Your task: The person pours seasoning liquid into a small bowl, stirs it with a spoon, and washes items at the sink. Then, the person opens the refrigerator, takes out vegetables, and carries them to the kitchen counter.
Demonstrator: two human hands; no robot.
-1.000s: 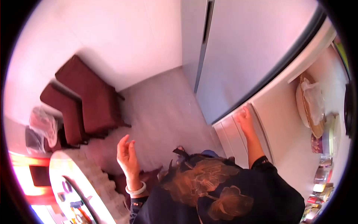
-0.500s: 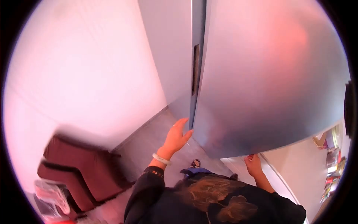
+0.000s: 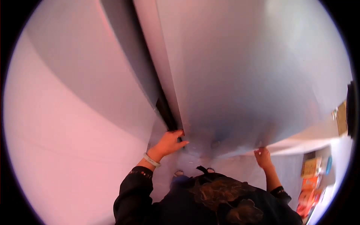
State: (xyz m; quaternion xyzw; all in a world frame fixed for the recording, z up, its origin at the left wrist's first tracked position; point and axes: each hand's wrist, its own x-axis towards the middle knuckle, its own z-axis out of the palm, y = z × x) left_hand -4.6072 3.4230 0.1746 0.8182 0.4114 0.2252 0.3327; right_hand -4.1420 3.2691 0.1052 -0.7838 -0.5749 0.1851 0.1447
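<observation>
- Grey door panel (image 3: 240, 75), one, large and smooth, faintly reflective; stands upright in front of the person, filling the upper right of the view, with its near edge above the floor. By judgement, a part-way state: hands are in place at it, and the panel is neither flush with its neighbour nor swung wide; whatever lies behind it is not exposed.
- Pale pink surface (image 3: 45, 127), one, plain, along the left side.
- Dark top (image 3: 168, 208), worn by the person, with a brown floral print (image 3: 213, 191) on the front.
- Grey strip (image 3: 129, 37), one, narrow, left of the panel and running alongside it.
- Dark gap (image 3: 151, 60), one, long and slim, between strip and panel.
- Packages (image 3: 309, 183), several, orange and brown, grouped at the lower right, well apart from both hands.
- Left hand (image 3: 167, 143), at the lower end of the gap; forefinger stretched to the panel's edge, thumb held away from it, a space showing between the two.
- Right hand (image 3: 263, 156), at the panel's near edge, fingers bent; small and soft in the view, so whether they are clamped on that edge cannot be told.
- Pale bracelet (image 3: 152, 160), one, round the left wrist.
</observation>
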